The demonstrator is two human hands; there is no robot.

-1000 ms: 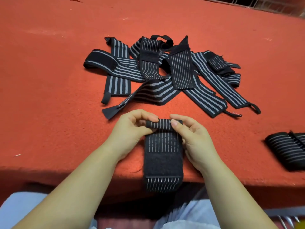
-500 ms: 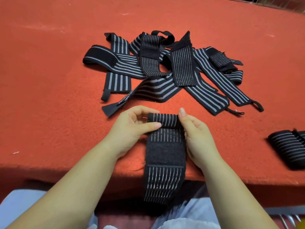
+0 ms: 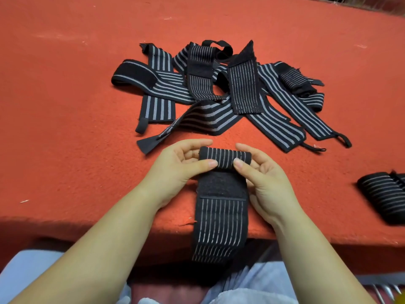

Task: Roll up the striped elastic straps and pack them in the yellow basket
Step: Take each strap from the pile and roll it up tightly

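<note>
1. Red, felt-like cloth is seen covering the desk (image 3: 65,132), its nap coarse and its near edge dropping away in shadow.
2. A partly rolled strap (image 3: 221,194) is held at the near edge of the desk: black elastic, ribbed lengthwise with thin pale stripes, with a fuzzy black fastening patch just below the rolled part.
3. The rolled end forms a short, tight cylinder lying crosswise; the flat tail is draped over the desk edge and hangs down.
4. The roll is pinched by the left hand (image 3: 177,165) at its left end, thumb on top and fingers curled behind.
5. Its right end is gripped the same way by the right hand (image 3: 263,178).
6. A loose pile of straps (image 3: 219,91) is spread farther back, flat bands crossing one another, some ending in small loops.
7. Finished rolls (image 3: 383,198) are seen near the right edge.
</note>
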